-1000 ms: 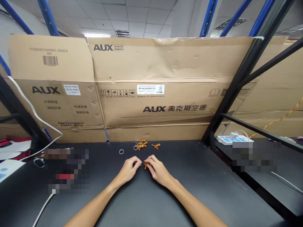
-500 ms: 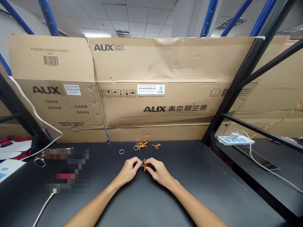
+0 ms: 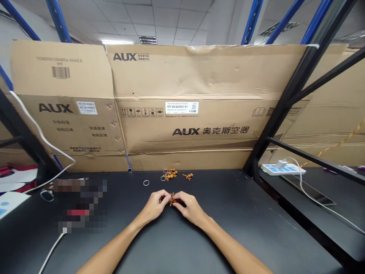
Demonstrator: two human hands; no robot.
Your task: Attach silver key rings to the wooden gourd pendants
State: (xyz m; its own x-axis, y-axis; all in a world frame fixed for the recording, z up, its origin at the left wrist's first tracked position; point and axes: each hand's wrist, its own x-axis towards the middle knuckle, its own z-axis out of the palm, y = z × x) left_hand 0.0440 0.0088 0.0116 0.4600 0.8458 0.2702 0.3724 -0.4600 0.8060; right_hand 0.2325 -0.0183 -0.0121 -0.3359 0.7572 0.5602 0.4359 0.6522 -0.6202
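My left hand and my right hand meet over the black tabletop, both with fingers pinched. Between their fingertips is a small orange-brown beaded charm with a cord. Fingers cover much of it, and whether a ring is on it is too small to tell. Beyond the hands lies a cluster of similar charms, with a metal split ring at its left side. One more charm lies apart to the right. A loose split ring rests farther left.
Cardboard panels stand along the table's back edge. A blurred patch and a white cable are at left. Black rack posts rise at the right, past which are a power strip and a dark tablet-like slab.
The charm between my fingertips has shifted slightly left and tilted. My right fingers have moved a little left, closer to my left hand. The other charms and rings stay put.
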